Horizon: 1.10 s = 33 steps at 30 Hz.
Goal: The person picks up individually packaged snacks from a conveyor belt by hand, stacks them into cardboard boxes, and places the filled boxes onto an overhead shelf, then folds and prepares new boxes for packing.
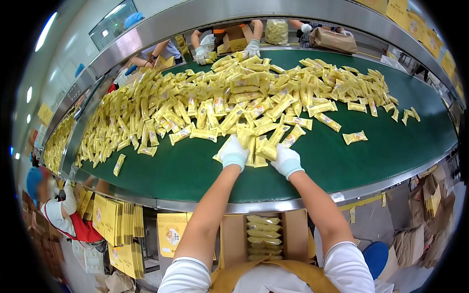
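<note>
Both my hands wear white gloves and reach over the green conveyor belt (161, 180). My left hand (234, 152) and my right hand (287, 160) press inward from either side of a small bunch of yellow wrapped snack packets (255, 149). The bunch lies at the near side of a large heap of the same packets (234, 93). My fingertips are partly hidden among the wrappers. Below the belt edge, close to my body, an open cardboard box (296, 237) holds several packets in a stacked column.
Across the belt, a co-worker's gloved hands (252, 49) touch the heap's far side. A metal rail (273, 14) spans above. Flat yellow cartons (117, 219) stand at lower left, near another person in a red apron. A blue stool (375, 261) is at right.
</note>
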Tool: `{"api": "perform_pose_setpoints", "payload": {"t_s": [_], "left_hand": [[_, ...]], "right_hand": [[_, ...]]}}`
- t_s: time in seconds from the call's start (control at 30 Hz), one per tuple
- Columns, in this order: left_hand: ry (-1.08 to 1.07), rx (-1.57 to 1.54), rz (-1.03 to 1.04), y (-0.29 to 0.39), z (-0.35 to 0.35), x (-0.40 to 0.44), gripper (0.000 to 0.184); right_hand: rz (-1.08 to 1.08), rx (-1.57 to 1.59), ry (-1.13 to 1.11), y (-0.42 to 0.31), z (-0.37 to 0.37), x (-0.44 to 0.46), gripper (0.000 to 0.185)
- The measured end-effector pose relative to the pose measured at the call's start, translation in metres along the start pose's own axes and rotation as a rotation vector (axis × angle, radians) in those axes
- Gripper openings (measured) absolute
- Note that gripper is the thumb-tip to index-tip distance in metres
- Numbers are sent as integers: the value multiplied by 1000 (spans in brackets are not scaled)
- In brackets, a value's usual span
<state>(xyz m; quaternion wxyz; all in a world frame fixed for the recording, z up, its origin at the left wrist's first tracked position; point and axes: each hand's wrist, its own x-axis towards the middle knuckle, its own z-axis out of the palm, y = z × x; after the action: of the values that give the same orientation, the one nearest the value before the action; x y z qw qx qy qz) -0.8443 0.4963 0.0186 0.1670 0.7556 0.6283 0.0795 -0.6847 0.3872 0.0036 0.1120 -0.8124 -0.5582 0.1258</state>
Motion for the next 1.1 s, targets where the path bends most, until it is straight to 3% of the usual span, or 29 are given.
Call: {"api": "perform_pose_setpoints", "payload": {"t_s": [0.13,0.23,0.3,0.33,0.43,0.47,0.57,0.6,0.7,0.73,0.83,0.87,0.97,1.03,1.1], "left_hand": [[-22,43,-23,-13,-3,7,59],[56,107,217,-51,-20,-12,57],[140,336,385,-93,-8,-20,52],[55,382,374,-105,-5,-26,56],[206,470,730,-132,-1,-53,74],[284,398,742,-133,3,-64,95],[89,354,550,-116,-6,-65,104],[-25,324,469,-109,-15,-61,108],[-101,416,379,-96,-27,-58,111],[-83,414,381,-99,-23,-57,113],[-148,437,426,-102,-19,-63,112],[-193,453,431,-104,-20,-65,115],[-230,379,477,-108,-22,-65,118],[-332,10,358,-101,-41,-55,113],[-261,-390,302,-110,-36,-23,102]], "right_hand": [[-86,-10,66,13,1,-9,35],[-267,-296,182,50,16,-20,35],[-376,-369,268,75,20,-41,43],[-432,-404,305,77,17,-54,47],[-531,-346,360,61,-7,-92,69],[-493,-333,254,58,-10,-99,89],[-459,-224,212,59,-16,-89,97],[-412,-238,121,61,-18,-80,99],[-303,-435,-399,40,-54,-52,98],[-291,-363,-461,42,-56,-41,93],[-265,-302,-373,50,-68,0,92],[-371,-252,-193,68,-56,17,95],[-480,-254,-299,85,-58,65,100],[-360,-249,-420,75,-65,71,99],[-211,-271,-489,64,-71,69,100]]}}
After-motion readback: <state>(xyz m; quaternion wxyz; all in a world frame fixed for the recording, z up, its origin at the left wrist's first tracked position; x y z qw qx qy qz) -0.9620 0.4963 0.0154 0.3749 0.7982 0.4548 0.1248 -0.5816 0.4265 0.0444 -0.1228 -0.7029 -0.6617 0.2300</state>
